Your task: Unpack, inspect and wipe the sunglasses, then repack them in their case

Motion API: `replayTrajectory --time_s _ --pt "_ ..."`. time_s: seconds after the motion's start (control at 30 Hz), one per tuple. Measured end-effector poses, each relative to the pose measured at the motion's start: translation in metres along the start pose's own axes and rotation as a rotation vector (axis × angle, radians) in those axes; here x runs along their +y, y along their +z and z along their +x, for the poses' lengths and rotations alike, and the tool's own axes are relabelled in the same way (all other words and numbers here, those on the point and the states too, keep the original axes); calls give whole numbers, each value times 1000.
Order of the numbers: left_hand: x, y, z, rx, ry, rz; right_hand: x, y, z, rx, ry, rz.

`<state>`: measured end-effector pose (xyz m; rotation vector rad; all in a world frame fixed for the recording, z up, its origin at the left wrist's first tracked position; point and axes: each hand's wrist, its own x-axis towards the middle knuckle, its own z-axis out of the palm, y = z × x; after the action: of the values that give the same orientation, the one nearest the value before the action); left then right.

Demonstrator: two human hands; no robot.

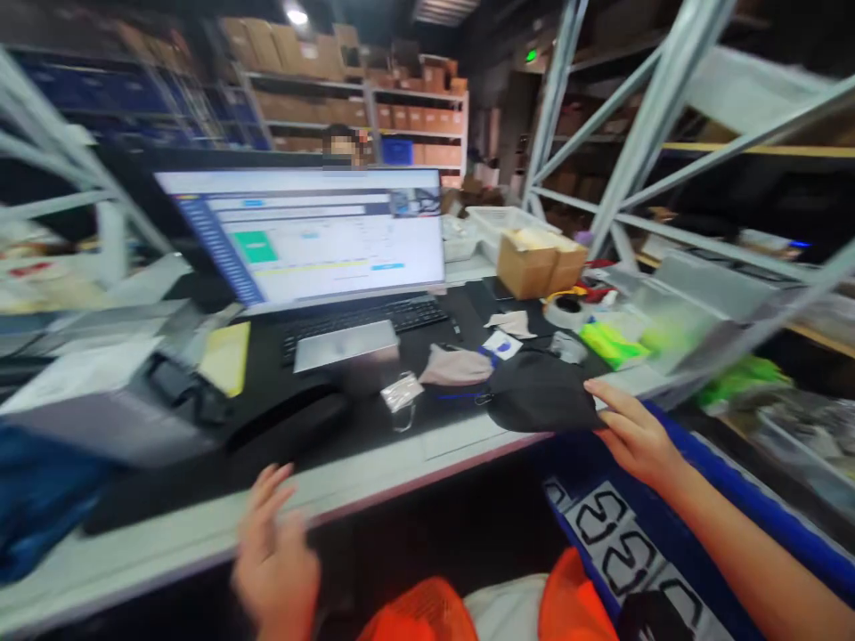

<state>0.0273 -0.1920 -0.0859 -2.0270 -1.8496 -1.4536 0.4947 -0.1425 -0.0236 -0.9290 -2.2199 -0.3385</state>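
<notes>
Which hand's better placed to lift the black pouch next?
Right, probably: the right hand touches the edge of the black pouch; the left hand is apart from it, well to its left.

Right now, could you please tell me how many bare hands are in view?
2: the left hand, blurred, by the desk's front edge, and the right hand, touching the black item. Others may be hidden behind the monitor.

monitor (334, 236) blocks rear, desk edge (380, 472) passable
</notes>
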Motion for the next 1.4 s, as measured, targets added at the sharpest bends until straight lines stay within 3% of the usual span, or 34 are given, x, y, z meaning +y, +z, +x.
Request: replayTrajectory --time_s 0.07,0.13,0.2,0.3,0.37,0.43,0.57,0.67,0.73,0.83,0.93,0.97,1.03,1.13,1.2,1.23,1.4 --pt "-13 -12 4 145 73 34 -19 27 17 -96 -57 46" --pt "-32 -19 24 175 109 159 -33 51 31 -199 -126 65" --pt "-56 -26 50 102 22 336 -42 71 42 -272 -183 64" --pt "-92 -38 76 -156 -95 417 -49 93 55 -315 -231 68" --pt "-107 -45 80 -281 -104 387 -51 102 61 -319 -247 80" --pt "-111 -53 74 -306 -69 335 -51 110 66 -325 -259 94" --pt "-105 -71 45 -143 -70 321 -51 124 73 -330 -280 130" --pt "-112 -85 26 48 -213 385 -50 136 83 -320 -291 163" --pt "-121 -91 21 93 -304 448 -51 142 95 -319 -290 185" --pt "-121 -86 22 176 -318 548 -57 148 118 -317 -296 212" --pt "-100 -61 25 312 -215 464 -69 154 140 -332 -325 217" --pt "-92 -49 26 227 -172 333 -73 158 145 -339 -338 217" --pt "-79 -26 32 -103 -214 46 -80 166 154 -337 -365 220" --pt "-74 2 50 -500 -507 -219 -84 180 161 -286 -379 234" --pt "-78 10 64 -614 -633 -280 -84 185 163 -261 -370 238" --pt "-80 11 71 -657 -633 -290 -84 186 163 -263 -366 241" --pt "-86 4 83 -735 -457 -85 -98 172 179 -442 -285 276"
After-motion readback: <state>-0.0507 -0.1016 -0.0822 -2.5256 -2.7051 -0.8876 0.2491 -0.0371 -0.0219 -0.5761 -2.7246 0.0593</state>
